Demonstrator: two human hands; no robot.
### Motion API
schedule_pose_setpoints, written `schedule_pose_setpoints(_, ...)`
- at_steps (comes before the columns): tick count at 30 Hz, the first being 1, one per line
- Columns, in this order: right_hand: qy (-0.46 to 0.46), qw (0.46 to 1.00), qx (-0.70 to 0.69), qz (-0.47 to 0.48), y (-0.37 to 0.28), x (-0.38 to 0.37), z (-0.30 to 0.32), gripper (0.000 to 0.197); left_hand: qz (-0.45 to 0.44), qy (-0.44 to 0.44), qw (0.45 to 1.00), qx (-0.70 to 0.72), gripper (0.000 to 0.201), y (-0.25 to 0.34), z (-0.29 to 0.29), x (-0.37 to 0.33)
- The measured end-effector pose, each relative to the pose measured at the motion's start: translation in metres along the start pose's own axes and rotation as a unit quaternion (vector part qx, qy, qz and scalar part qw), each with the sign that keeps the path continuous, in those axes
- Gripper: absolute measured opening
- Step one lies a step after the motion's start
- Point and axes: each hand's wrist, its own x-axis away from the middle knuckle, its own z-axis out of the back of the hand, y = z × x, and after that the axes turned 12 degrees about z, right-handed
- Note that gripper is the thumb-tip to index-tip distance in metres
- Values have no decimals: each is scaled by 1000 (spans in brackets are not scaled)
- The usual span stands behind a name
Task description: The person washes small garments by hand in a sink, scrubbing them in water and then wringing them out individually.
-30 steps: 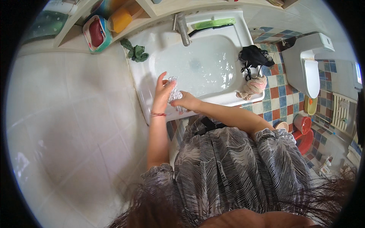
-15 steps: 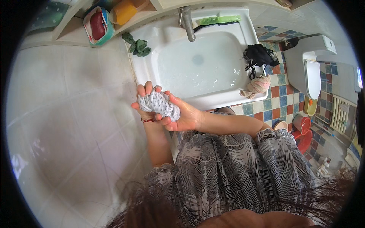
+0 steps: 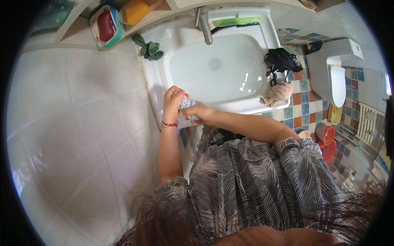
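Observation:
A white cloth with dark dots (image 3: 186, 102) is bunched up between my two hands, over the near left corner of the white sink (image 3: 158, 84). My left hand (image 3: 171, 102), with a red bracelet at the wrist, is closed round its upper end. Around the lower end, my right hand (image 3: 199, 111) is wrapped. Much of the cloth is hidden by my fingers, so I cannot tell what kind of garment it is. Water (image 3: 217, 71) stands in the basin below the metal faucet (image 3: 204, 25).
Dark green cloth (image 3: 151, 50) lies on the sink's left rim. Black lacy cloth (image 3: 282, 60) and a crumpled pinkish cloth (image 3: 280, 92) hang on the right rim. A green comb (image 3: 239, 21) lies behind the basin. Red soap (image 3: 106, 26) sits on the shelf; a toilet (image 3: 337, 84) stands right.
Both hands have turned and tightened on the dotted cloth, which now looks squeezed narrower. My left hand now shows its back and bracelet, and the cloth has shifted slightly right.

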Motion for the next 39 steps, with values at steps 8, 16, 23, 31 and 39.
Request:
schedule_pose_setpoints(8,74,982,155,73,10,-6,14,32,-82,84,944,-309,11,-22,-2,-20)
schedule_pose_setpoints(16,147,957,218,121,27,-15,23,37,-183,200,861,-431,14,-34,-15,-22)
schedule_pose_setpoints(23,147,951,230,147,36,-19,29,38,-163,214,853,-447,13,-35,-21,-21)
schedule_pose_setpoints(31,163,950,222,149,30,-7,31,39,-171,216,863,-424,11,-34,-29,-18)
schedule_pose_setpoints(39,153,956,203,148,21,6,39,41,-160,134,930,-303,12,-41,-32,-26)
